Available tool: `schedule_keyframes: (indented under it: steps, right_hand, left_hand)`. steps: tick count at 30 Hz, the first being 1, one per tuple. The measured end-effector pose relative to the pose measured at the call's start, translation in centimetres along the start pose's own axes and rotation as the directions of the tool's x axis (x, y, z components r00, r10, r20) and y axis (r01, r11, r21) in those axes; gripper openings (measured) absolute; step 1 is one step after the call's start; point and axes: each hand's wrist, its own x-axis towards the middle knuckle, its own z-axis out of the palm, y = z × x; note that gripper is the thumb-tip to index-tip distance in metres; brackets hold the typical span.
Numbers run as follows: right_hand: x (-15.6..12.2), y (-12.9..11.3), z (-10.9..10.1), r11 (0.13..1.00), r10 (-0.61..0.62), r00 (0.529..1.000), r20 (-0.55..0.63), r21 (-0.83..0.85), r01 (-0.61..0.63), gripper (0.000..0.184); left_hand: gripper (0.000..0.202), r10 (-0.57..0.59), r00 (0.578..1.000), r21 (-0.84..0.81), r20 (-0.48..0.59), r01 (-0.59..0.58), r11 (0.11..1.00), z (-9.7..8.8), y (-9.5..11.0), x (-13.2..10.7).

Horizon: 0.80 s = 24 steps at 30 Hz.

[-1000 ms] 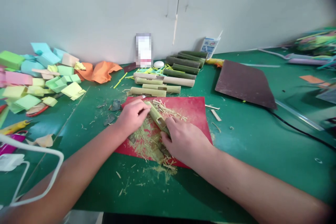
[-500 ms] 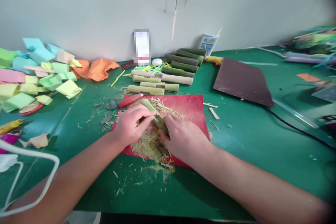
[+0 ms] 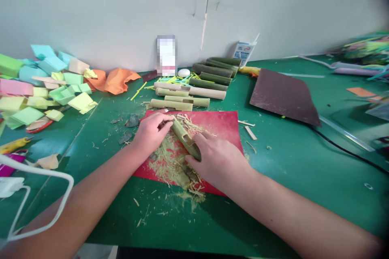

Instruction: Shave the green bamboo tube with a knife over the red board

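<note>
A notched green bamboo tube [image 3: 181, 132] lies tilted between my hands, above a red sheet [image 3: 223, 123] strewn with shavings and dust. My right hand [image 3: 212, 153] is closed around its lower end, next to the cut-out. At the upper end, the fingers of my left hand [image 3: 154, 129] are pinched together against the tube; whether anything small is between them is hidden. Part of a knife, its tip [image 3: 164, 111] showing, lies behind my left hand. Dark scraps [image 3: 132, 120] are left of that hand.
Several cut bamboo tubes [image 3: 172, 105] lie behind the sheet, near a phone [image 3: 167, 54] leaning on the wall. Folded paper pieces [image 3: 54, 64] crowd the left. A brown board [image 3: 282, 97] sits at right. A white cable [image 3: 65, 198] loops over my left forearm.
My left fingers have shifted from near the tube's cut-out to its upper end, uncovering more of the tube. My right hand keeps hold of the lower end. The view has shifted slightly.
</note>
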Motion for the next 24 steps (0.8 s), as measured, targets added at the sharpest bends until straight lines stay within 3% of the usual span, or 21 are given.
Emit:
schedule_keyframes:
  steps: [6, 10, 12, 16, 20, 24]
  right_hand:
    - [0.0, 0.0, 0.4, 0.993, -0.006, 1.000, 0.006, 0.116, 0.005, 0.015]
    - [-0.1, 0.1, 0.8, 0.988, 0.011, 1.000, -0.009, 0.155, -0.009, 0.021]
    - [0.0, 0.3, 1.0, 0.988, 0.006, 1.000, -0.024, 0.152, -0.002, 0.018]
    - [0.4, 0.5, 1.1, 0.980, 0.007, 0.997, -0.072, 0.197, 0.008, 0.011]
    - [0.6, 0.6, 1.0, 0.979, 0.018, 0.999, -0.049, 0.205, -0.008, 0.010]
    - [0.4, 0.5, 0.9, 0.982, 0.004, 0.998, -0.058, 0.188, 0.007, 0.009]
  left_hand:
    - [0.010, -0.045, 0.998, -0.023, 0.031, 0.046, 0.999, -0.1, 0.7, 0.0]
    - [0.010, 0.056, 0.975, -0.127, 0.217, -0.028, 0.991, -0.4, 2.8, -0.5]
    - [0.012, 0.106, 0.960, -0.156, 0.261, -0.066, 0.986, -0.4, 3.4, -0.6]
    - [0.012, 0.120, 0.969, -0.152, 0.218, -0.087, 0.985, -0.2, 3.3, -0.3]
    - [0.011, 0.114, 0.985, -0.138, 0.129, -0.096, 0.986, -0.1, 2.7, -0.1]
    - [0.009, 0.084, 0.984, -0.113, 0.158, -0.067, 0.991, 0.0, 1.6, 0.1]
